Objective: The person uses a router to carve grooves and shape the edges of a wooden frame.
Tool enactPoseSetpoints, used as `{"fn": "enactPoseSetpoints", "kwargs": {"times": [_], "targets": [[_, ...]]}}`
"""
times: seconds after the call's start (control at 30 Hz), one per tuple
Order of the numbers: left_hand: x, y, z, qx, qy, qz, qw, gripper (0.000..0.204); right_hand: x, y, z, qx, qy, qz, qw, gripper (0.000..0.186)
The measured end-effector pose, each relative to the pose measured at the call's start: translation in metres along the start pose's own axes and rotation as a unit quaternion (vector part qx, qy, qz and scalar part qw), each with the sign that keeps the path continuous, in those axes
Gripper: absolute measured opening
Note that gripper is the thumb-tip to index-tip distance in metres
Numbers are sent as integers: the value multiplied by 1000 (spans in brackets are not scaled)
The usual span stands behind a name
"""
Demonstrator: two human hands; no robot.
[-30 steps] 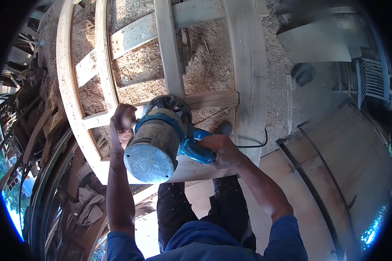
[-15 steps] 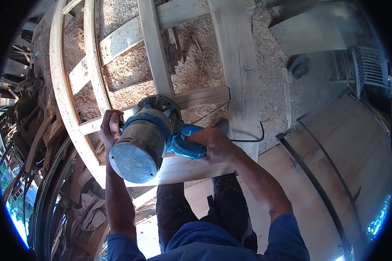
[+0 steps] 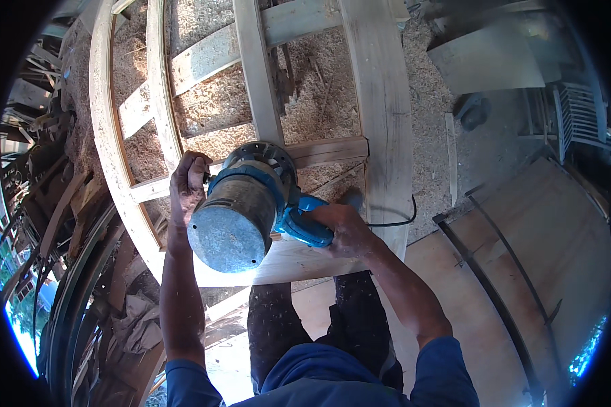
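A large wood router (image 3: 232,227) with a grey metal motor body and blue fittings stands on a pale wooden frame (image 3: 380,88), near the frame's close edge. Its round dark base rests about where an upright slat meets a cross rail (image 3: 329,150). My right hand (image 3: 346,229) is wrapped round the router's blue handle (image 3: 304,222). At the router's left side, my left hand (image 3: 189,180) is closed on a small dark side knob, mostly covered by the fingers. The cutter is hidden under the router. A black cord (image 3: 395,222) trails to the right.
Wood shavings (image 3: 319,68) cover the ground beneath and beyond the frame. Scrap wood (image 3: 61,197) is heaped at the left. On the right lie a large plywood sheet (image 3: 441,292) and a long dark bar (image 3: 485,292). A dark shoe (image 3: 472,112) sits farther off.
The view has shifted slightly, moving the scene rightward in the picture. Against the frame, the router and both hands have moved a little away from me. Both grips are the same.
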State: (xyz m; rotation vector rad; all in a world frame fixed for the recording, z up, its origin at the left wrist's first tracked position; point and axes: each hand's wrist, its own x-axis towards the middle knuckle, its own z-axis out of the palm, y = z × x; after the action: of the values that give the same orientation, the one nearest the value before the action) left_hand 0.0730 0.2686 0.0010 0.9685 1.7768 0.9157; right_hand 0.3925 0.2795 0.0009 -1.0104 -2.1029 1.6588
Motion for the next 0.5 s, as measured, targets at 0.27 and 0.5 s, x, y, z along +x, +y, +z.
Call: {"fn": "enactPoseSetpoints", "kwargs": {"times": [0.27,0.5], "targets": [[12,9,5,35,-42,3,998,30,-11,6,10,2,34,-1,999,32],[16,17,12,3,-58,13,998,31,-16,6,18,26,55,-20,998,37]]}}
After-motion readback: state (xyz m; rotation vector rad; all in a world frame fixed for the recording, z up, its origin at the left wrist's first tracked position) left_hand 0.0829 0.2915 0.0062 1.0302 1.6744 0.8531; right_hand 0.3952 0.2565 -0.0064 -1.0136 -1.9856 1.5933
